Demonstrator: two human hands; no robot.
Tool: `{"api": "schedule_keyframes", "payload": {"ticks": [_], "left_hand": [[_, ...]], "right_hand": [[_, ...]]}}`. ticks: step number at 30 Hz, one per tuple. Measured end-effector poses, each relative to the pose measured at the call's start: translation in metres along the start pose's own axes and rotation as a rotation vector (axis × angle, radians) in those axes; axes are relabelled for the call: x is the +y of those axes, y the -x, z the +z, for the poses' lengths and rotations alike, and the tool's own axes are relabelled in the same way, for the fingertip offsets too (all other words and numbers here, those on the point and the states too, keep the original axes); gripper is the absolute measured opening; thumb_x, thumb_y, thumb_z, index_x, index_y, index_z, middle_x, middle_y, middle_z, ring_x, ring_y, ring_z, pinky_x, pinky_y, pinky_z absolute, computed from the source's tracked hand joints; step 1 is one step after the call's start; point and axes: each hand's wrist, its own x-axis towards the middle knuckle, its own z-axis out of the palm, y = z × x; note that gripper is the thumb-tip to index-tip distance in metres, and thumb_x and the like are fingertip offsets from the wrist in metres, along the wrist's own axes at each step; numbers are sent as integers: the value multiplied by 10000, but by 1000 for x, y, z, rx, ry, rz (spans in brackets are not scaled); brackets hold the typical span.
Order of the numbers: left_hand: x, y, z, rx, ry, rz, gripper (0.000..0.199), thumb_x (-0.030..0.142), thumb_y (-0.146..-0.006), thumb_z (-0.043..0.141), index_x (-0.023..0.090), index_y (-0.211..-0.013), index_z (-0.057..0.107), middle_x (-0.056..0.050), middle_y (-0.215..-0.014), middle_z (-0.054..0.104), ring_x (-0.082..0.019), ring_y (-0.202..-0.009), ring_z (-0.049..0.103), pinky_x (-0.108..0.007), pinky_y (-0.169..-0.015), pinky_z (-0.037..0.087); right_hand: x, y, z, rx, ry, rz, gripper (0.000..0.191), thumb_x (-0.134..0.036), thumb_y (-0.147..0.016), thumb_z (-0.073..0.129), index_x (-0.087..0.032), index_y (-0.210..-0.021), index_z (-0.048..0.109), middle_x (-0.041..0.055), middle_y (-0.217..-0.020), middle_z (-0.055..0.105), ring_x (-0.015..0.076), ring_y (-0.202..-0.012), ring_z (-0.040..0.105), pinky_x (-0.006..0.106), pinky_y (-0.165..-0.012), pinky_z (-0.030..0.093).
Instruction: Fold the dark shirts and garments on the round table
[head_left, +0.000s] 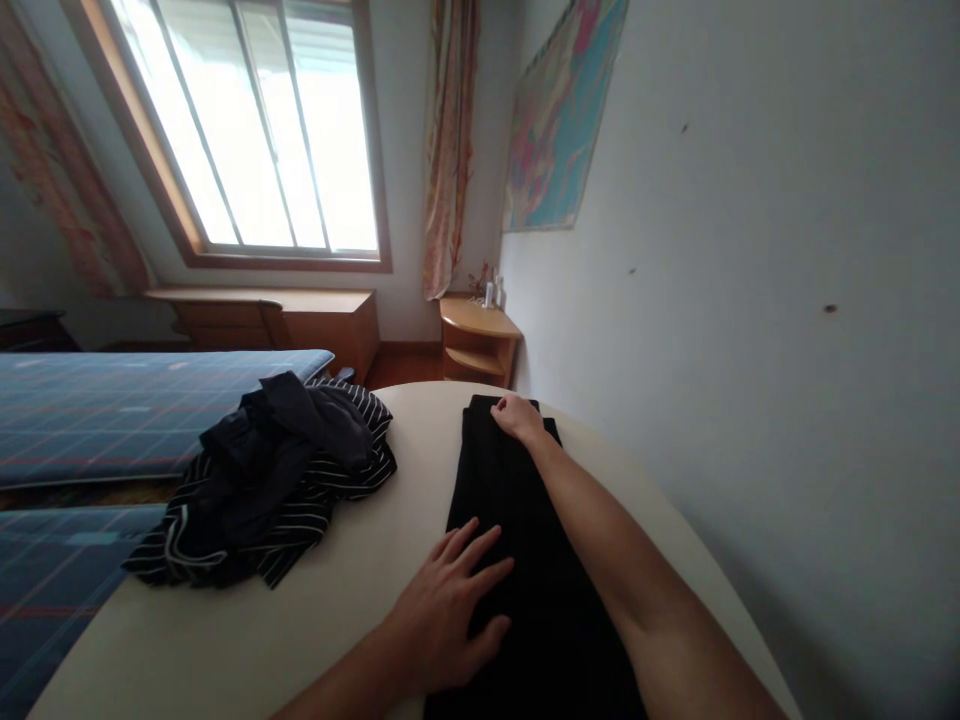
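A pair of black trousers (517, 520), folded lengthwise, lies flat on a round cream table (420, 430). Its far end shows two layers, one slightly offset from the other; the near end runs out of the picture. My left hand (457, 600) rests on the left edge of the cloth, fingers spread and holding nothing. Reaching further out, my right hand (517, 416) is closed at the far end of the trousers, with its fingertips pinched on the fabric. My right forearm covers part of the cloth's right edge.
A crumpled heap of dark and white-striped clothes (270, 470) lies on the table's left side. Beyond it are blue plaid mattresses (150, 420). A white wall (750, 400) runs along the right. A corner shelf (480, 318) and a low wooden desk (330, 310) stand at the back.
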Motion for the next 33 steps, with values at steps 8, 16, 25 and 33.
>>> {"api": "schedule_keyframes", "payload": {"ticks": [8, 16, 25, 33], "left_hand": [[1, 2, 0, 27, -17, 12, 580, 392, -875, 593, 322, -1438, 476, -31, -1598, 289, -344, -1476, 205, -566, -1175, 249], [3, 3, -1, 26, -64, -12, 543, 451, -926, 526, 344, -1453, 449, -18, -1605, 264, -336, -1481, 187, -566, -1179, 243], [-3, 3, 8, 9, -131, -24, 627, 445, -898, 578, 358, -1488, 383, -26, -1636, 136, -337, -1487, 153, -544, -1189, 227], [-19, -2, 5, 11, -177, 3, 647, 427, -892, 577, 341, -1498, 366, -37, -1637, 141, -322, -1491, 136, -534, -1195, 214]], "right_hand": [[5, 13, 7, -78, -156, -114, 335, -352, -800, 696, -216, -1106, 678, 64, -1042, 725, 216, -946, 670, 289, -801, 490], [7, 28, 13, -2, -246, -226, 194, -206, -862, 622, -223, -1037, 703, 31, -1030, 729, 164, -960, 671, 251, -867, 486], [32, 77, -18, -56, -147, -309, 273, -154, -880, 476, -211, -994, 717, 36, -984, 738, 176, -929, 672, 261, -865, 466], [48, 154, -5, -117, 145, -161, 694, -593, -957, 350, -144, -1481, 420, 156, -1568, 326, 335, -1443, 272, 477, -1158, 215]]}}
